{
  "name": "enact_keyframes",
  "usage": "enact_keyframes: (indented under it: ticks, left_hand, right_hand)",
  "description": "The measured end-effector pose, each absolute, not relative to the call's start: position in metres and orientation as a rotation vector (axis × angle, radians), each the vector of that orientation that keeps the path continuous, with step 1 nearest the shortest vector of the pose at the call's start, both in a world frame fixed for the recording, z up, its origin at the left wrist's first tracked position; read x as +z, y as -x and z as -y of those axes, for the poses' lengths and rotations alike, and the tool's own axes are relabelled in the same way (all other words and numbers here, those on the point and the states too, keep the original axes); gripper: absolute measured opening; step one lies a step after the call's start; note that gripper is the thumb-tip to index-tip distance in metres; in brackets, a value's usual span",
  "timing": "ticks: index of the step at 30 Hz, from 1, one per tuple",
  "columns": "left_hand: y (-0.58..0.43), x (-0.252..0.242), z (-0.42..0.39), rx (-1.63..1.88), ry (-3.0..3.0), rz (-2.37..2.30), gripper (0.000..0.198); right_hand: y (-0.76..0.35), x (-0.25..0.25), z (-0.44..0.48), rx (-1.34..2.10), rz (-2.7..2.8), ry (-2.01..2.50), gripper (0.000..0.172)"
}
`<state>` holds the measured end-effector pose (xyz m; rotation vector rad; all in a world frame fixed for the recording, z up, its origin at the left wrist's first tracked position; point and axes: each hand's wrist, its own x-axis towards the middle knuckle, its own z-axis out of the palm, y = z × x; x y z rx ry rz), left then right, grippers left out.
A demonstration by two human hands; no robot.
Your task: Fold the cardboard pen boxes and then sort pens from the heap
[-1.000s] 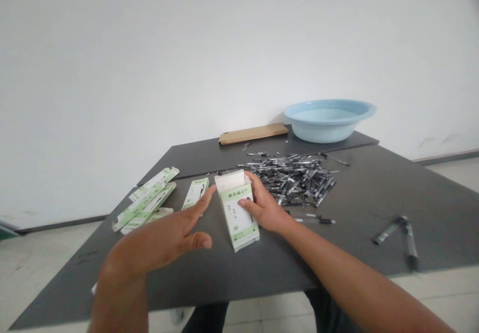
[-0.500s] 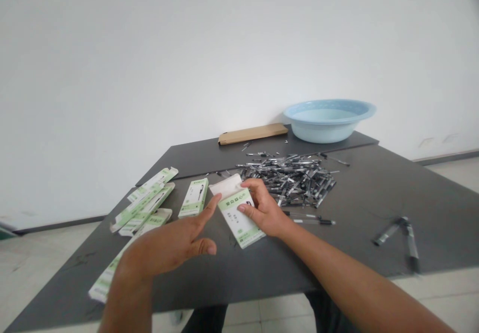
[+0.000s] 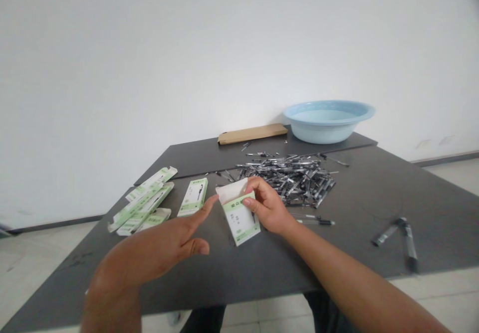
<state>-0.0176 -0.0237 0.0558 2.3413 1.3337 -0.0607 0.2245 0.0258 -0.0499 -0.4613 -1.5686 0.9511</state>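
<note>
My right hand [image 3: 267, 206] grips a green-and-white pen box [image 3: 241, 223] by its upper right side, thumb on the front. The box's top flap [image 3: 232, 189] stands open, its pale inside showing. My left hand [image 3: 185, 236] is open, index finger stretched out at the flap's left edge and thumb apart; whether the fingertip touches the flap I cannot tell. Just behind that hand lies another pen box [image 3: 192, 197], closed as far as I see. To the left, several flattened pen boxes [image 3: 144, 206] overlap, partly covered by my left forearm.
A heap of black-and-clear pens [image 3: 295, 178] spreads beyond my right hand. Loose pens [image 3: 314, 219] lie nearer, and a few more [image 3: 400, 241] sit at the right front edge. At the back are a brown cardboard piece [image 3: 252, 134] and a light blue basin [image 3: 325, 128].
The held box has shifted slightly right and tilted, its flap standing more upright. My left hand has moved a little left and remains open.
</note>
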Motion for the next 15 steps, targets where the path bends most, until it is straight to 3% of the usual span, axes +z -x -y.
enact_keyframes:
  ticks: [6, 15]
  left_hand:
    - [0.003, 0.054, 0.024, -0.205, -2.327, -1.287, 0.084]
    - [0.002, 0.047, 0.030, -0.153, -2.296, -1.231, 0.083]
  right_hand:
    - [-0.220, -0.055, -0.023, 0.832, 1.636, 0.503, 0.015]
    - [-0.229, -0.043, -0.016, 0.624, 1.800, 0.505, 0.008]
